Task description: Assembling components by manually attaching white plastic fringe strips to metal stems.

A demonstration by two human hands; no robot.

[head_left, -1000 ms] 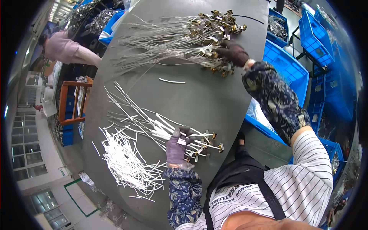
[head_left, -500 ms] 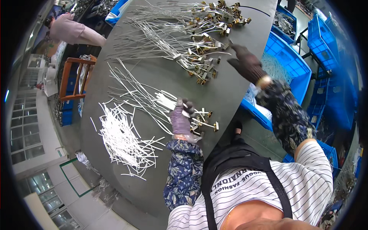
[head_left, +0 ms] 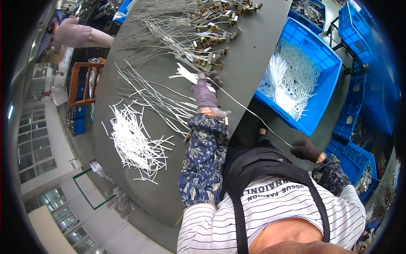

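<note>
My left hand (head_left: 206,94), in a purple-grey glove with dark fingertips, is closed around a bundle of short white tubes (head_left: 186,74) above the grey table. A thin pale wire (head_left: 249,111) runs from that hand past the table's edge to my right hand (head_left: 306,150). The dark-gloved right hand is closed on the wire's far end, low at the right beside my apron. Beneath my left wrist lie wires with small metal parts (head_left: 226,121), partly hidden by the sleeve. To the left is a loose pile of white tubes (head_left: 137,146).
Several bunches of wires with brass-coloured and silver metal parts (head_left: 211,38) lie across the far table (head_left: 249,59). Right of the table, a blue crate (head_left: 323,93) holds white tubes and a clear plastic bag. More blue crates (head_left: 353,36) stand beyond. Another person (head_left: 74,34) is at the far left.
My right hand has swung from beside the far metal parts down to the lower right, and a wire now stretches between both hands. My left hand has moved farther away with the tubes.
</note>
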